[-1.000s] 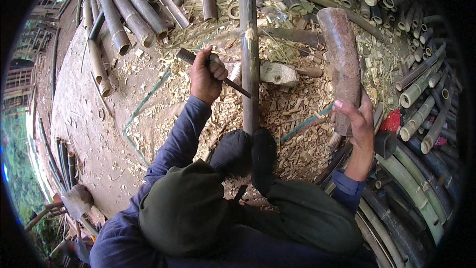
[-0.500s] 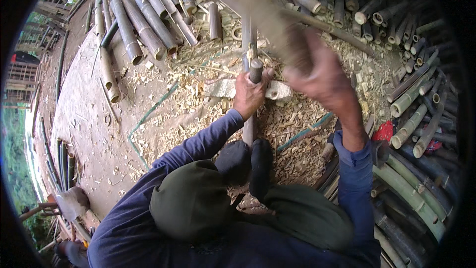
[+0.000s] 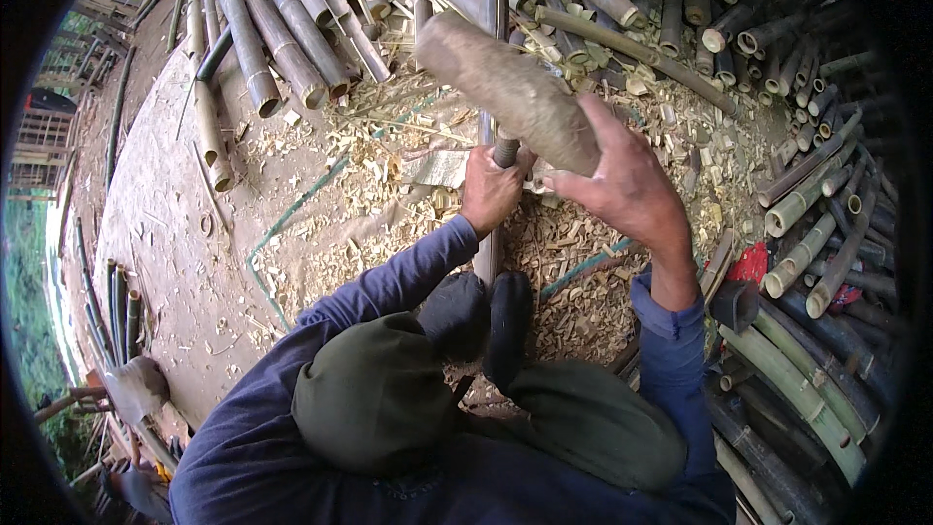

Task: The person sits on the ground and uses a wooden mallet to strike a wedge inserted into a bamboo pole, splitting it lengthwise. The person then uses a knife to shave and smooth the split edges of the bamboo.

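My left hand (image 3: 491, 192) is closed around an upright chisel-like rod (image 3: 505, 153), dark, with a flat round top. Its lower end is hidden. A bamboo pole (image 3: 489, 258) runs away from me beneath that hand, its near end by my two dark-covered feet (image 3: 507, 326). My right hand (image 3: 627, 180) grips the near right end of a thick, rough wooden mallet (image 3: 515, 83). The mallet slants up to the left, above and beyond the rod. Under the pole, a pale wooden block (image 3: 437, 169) lies crosswise.
Pale wood chips (image 3: 573, 243) cover the ground around the pole. Long bamboo poles (image 3: 255, 58) lie at the far left, and many cut bamboo tubes (image 3: 802, 253) are stacked on the right. A green line (image 3: 296, 216) crosses the ground sheet.
The mallet, blurred and higher before, has come down closer to the rod. My right hand has moved toward me and slightly left. My left hand keeps its hold.
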Demonstrator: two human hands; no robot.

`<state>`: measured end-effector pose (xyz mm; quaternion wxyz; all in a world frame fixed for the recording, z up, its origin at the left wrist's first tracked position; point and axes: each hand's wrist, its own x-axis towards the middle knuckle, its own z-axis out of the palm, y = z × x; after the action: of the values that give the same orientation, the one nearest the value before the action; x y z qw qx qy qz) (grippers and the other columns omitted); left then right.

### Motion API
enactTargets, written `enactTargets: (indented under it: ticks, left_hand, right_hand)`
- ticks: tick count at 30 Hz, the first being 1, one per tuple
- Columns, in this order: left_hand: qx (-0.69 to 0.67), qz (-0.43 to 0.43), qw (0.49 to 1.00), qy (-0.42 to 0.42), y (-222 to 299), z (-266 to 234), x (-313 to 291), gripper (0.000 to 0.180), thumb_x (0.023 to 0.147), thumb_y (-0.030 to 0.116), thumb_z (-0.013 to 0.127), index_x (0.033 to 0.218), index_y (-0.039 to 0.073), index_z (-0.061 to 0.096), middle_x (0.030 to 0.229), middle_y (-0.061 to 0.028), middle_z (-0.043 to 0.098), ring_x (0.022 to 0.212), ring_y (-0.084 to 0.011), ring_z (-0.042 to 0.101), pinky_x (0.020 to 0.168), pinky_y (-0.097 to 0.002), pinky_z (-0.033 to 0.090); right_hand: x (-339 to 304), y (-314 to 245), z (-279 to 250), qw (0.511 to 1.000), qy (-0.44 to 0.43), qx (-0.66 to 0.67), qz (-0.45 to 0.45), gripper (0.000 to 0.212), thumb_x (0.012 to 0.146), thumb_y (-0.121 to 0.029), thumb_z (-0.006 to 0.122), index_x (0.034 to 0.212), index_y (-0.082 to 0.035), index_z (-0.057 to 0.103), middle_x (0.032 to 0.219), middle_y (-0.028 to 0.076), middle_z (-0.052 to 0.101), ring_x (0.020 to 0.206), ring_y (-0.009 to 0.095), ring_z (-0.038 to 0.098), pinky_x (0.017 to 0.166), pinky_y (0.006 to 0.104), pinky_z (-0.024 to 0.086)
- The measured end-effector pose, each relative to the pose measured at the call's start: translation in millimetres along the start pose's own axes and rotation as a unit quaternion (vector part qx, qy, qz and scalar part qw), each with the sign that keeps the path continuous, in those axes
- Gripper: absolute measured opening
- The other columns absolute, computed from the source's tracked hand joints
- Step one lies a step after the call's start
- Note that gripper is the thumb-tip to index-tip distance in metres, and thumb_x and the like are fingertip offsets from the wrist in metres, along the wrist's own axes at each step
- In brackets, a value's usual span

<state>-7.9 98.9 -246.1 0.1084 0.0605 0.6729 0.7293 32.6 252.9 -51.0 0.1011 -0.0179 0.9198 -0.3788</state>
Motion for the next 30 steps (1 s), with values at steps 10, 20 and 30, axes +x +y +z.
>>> enactTargets:
  ticks: [10,20,30]
  left_hand:
    - [-0.445,-0.228,0.866,-0.013,-43.8,-95.5,43.1,0.034,0.094,0.026,0.057,0.063,0.013,0.049,0.048,0.0061,0.028,0.04,-0.0104,0.026,0.041,-0.0282,0.024]
    - [-0.302,-0.166,0.936,0.063,51.7,-78.2,-21.8,0.037,0.101,0.034,0.057,0.073,0.01,0.055,0.052,0.0065,0.032,0.043,-0.0082,0.031,0.042,-0.0261,0.024]
    - [-0.34,-0.201,0.911,0.122,-22.9,-88.6,-18.0,0.029,0.099,0.03,0.06,0.08,0.01,0.055,0.057,0.0052,0.037,0.046,-0.0085,0.033,0.044,-0.0266,0.026]
  right_hand:
    - [-60.1,152.1,69.9,0.933,0.182,0.257,0.173,0.069,0.078,-0.03,0.081,0.13,0.005,0.053,0.113,0.02,0.066,0.098,0.027,0.068,0.089,0.0391,0.055]
    - [-108.1,168.9,101.3,0.864,0.205,0.37,0.272,0.054,0.084,-0.028,0.077,0.125,-0.001,0.055,0.087,0.008,0.064,0.063,0.016,0.065,0.049,0.0325,0.057]
    - [-86.3,123.0,65.3,0.898,0.182,0.373,0.144,0.061,0.083,-0.025,0.078,0.131,0.001,0.052,0.1,0.01,0.063,0.079,0.017,0.063,0.069,0.0315,0.055]
